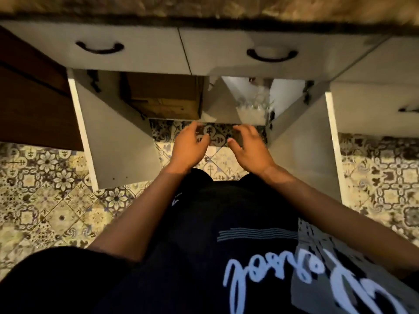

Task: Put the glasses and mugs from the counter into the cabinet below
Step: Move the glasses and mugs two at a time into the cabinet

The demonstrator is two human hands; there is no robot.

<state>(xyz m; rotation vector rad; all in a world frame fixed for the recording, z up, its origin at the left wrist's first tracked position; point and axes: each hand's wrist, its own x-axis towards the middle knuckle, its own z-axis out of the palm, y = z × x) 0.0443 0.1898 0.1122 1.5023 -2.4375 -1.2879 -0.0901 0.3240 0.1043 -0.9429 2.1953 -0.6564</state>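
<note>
I look straight down at the open cabinet below the counter. Several clear glasses (255,103) stand on the white shelf (251,117) in its right half. My left hand (189,146) and my right hand (248,148) hang side by side over the floor just in front of the cabinet. Both have loosely curled fingers and hold nothing. The granite counter (204,7) runs along the top of the view, blurred; no glasses or mugs show on it.
Two white cabinet doors, left door (113,137) and right door (303,141), stand swung open on either side of my hands. A cardboard box (165,98) fills the cabinet's left half. Two drawers with dark handles (272,54) sit above. Patterned floor tiles (45,189) lie below.
</note>
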